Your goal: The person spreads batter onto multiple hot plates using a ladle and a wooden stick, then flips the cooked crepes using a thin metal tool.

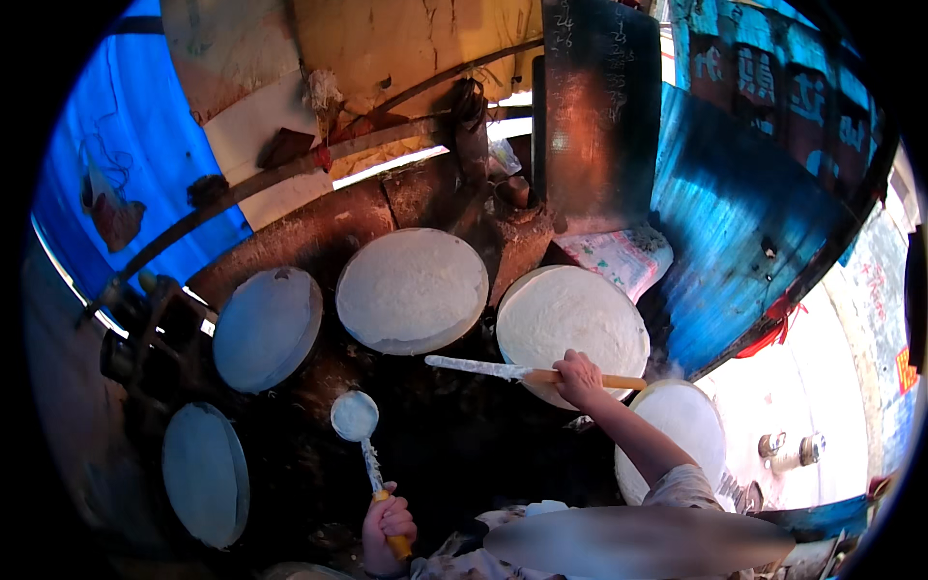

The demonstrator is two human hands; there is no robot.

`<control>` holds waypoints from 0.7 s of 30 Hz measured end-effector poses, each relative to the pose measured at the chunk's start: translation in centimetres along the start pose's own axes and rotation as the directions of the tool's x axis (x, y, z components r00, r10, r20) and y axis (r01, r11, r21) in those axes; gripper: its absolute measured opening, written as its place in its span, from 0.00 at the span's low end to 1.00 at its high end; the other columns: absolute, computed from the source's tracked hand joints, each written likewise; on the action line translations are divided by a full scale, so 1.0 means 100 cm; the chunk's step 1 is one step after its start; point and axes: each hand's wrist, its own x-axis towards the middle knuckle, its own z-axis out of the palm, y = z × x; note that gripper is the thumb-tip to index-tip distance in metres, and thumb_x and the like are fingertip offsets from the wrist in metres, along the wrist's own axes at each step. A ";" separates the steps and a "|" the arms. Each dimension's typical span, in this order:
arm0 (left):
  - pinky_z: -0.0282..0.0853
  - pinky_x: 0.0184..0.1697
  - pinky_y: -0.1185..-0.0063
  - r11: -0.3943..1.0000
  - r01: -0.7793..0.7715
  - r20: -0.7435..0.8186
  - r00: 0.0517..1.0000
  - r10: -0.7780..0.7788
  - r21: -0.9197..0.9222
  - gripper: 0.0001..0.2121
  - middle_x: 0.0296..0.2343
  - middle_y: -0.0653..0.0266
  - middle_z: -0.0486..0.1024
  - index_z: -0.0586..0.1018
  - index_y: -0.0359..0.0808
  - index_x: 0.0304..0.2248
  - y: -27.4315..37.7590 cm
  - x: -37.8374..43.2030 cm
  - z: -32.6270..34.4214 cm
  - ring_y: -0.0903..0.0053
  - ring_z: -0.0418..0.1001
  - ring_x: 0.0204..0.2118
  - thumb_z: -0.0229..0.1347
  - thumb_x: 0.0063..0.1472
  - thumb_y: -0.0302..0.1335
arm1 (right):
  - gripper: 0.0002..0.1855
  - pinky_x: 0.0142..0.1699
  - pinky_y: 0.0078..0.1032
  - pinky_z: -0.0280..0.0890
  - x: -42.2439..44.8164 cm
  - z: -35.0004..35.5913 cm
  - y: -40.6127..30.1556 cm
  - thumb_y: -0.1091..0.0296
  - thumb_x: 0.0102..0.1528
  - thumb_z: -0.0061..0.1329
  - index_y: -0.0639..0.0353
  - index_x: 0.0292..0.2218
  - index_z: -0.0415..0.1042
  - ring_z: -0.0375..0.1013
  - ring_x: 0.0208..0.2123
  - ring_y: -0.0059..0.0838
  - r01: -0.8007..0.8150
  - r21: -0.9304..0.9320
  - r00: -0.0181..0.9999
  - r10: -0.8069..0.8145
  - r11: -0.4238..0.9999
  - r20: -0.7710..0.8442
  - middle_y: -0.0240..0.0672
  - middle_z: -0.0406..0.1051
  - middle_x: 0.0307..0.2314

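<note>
My left hand (389,523) grips the yellow handle of a ladle (355,416) whose round bowl holds white batter. White residue coats the ladle's shaft. My right hand (579,380) is closed around the wooden handle of a long flat spatula (478,367), its blade pointing left and smeared with white batter. Beneath that hand lies a round griddle (573,326) covered with pale batter. Another coated griddle (412,290) lies to its left. A third white-covered griddle (670,438) is partly behind my right forearm.
Two more round griddles, one at the left (267,330) and one lower left (205,475), continue the ring. A rusty metal post (516,232) and a patterned cloth (620,257) stand behind. Blue sheeting (739,225) borders the right. Metal containers (794,449) sit on the bright surface.
</note>
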 end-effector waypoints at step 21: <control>0.53 0.14 0.92 0.942 0.112 -0.076 0.993 -0.092 0.317 0.10 0.14 0.73 0.55 0.66 0.38 0.42 -0.007 0.042 0.020 0.92 0.53 0.12 0.39 0.62 0.22 | 0.04 0.30 0.20 0.61 0.008 -0.146 0.100 0.76 0.53 0.44 0.66 0.30 0.68 0.63 0.23 0.23 -0.110 -0.038 0.648 0.043 0.993 -0.761 0.34 0.64 0.21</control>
